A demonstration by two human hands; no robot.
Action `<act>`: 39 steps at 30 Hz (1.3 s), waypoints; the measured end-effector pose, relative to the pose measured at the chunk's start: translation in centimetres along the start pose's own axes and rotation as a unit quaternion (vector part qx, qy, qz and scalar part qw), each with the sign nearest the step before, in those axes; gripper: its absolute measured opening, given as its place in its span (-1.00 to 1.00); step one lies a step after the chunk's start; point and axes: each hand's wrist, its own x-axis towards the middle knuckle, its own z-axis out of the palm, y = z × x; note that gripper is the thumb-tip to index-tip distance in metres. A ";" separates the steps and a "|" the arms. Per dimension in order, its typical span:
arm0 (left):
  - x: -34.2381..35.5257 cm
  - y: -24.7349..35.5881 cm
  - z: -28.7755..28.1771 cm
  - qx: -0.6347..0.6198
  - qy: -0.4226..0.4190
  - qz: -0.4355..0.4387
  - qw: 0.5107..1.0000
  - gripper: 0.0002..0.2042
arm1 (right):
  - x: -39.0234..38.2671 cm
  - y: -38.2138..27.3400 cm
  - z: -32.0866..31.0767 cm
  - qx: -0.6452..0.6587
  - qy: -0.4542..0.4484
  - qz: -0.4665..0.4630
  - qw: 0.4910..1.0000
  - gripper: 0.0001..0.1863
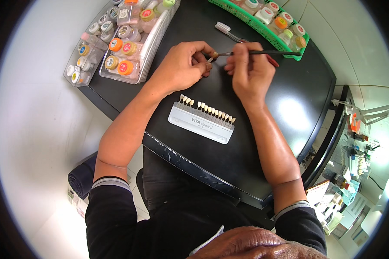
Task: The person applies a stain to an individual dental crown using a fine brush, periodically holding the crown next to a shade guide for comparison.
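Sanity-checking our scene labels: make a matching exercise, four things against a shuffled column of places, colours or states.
1 toothbrush
2 tooth-tab holder
3 slim dark tool
4 jar basket

A held in the right hand
B green
C light grey
D white-bristled

Pairs: 1-D, 2-C, 3-A, 4-B

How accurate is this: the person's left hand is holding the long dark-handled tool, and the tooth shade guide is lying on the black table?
Not quite. The head view shows the right hand, not the left hand, holding the long dark-handled tool. The tooth shade guide is indeed lying on the black table.
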 end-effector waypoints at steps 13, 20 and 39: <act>-0.2 0.5 0.1 -0.001 0.002 -0.021 1.000 -0.67 | -0.3 -0.3 0.1 0.002 -0.019 0.029 0.999 -0.76; -0.2 0.5 0.1 0.003 -0.002 -0.023 1.000 -0.68 | -0.2 0.0 -0.1 0.012 -0.009 0.017 1.000 -0.76; -0.3 0.4 0.0 -0.003 -0.008 -0.012 1.000 -0.73 | -0.2 0.0 -0.3 0.022 -0.008 0.044 0.999 -0.75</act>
